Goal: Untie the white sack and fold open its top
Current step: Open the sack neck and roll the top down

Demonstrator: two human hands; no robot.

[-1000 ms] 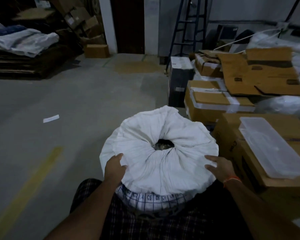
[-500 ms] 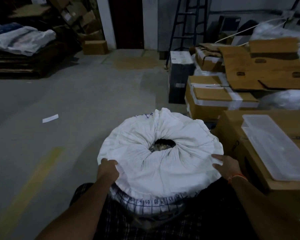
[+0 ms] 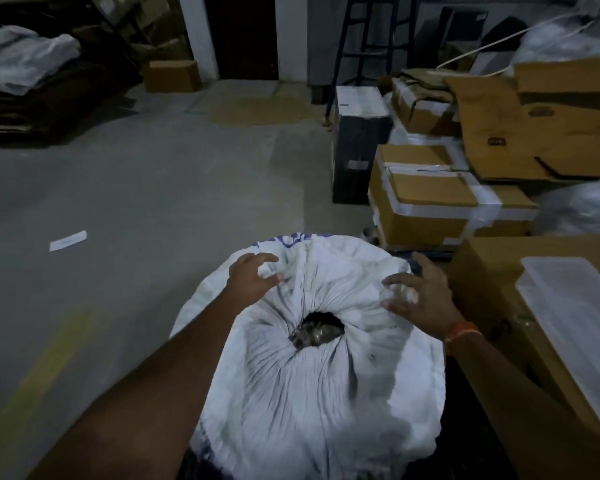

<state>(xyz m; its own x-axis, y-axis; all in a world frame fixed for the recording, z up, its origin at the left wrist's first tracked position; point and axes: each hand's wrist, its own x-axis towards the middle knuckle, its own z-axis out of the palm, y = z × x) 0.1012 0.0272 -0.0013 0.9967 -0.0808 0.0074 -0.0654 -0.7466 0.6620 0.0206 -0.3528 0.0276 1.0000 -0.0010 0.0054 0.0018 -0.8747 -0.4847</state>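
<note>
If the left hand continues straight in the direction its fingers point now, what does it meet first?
The left hand points forward and slightly right, low over the far folds of the white sack. It would most likely meet the bunched ridge of sack cloth beside its fingers first, though depth is unclear.

The white sack (image 3: 312,393) reads as woven plastic cloth, matt and finely ribbed with gathered creases. The floor (image 3: 153,188) is bare concrete, dull, a little rough. On the right, cardboard boxes (image 3: 426,209) show matt brown paperboard with glossy tape, and a lidded tub (image 3: 575,327) looks like smooth translucent plastic.
</note>
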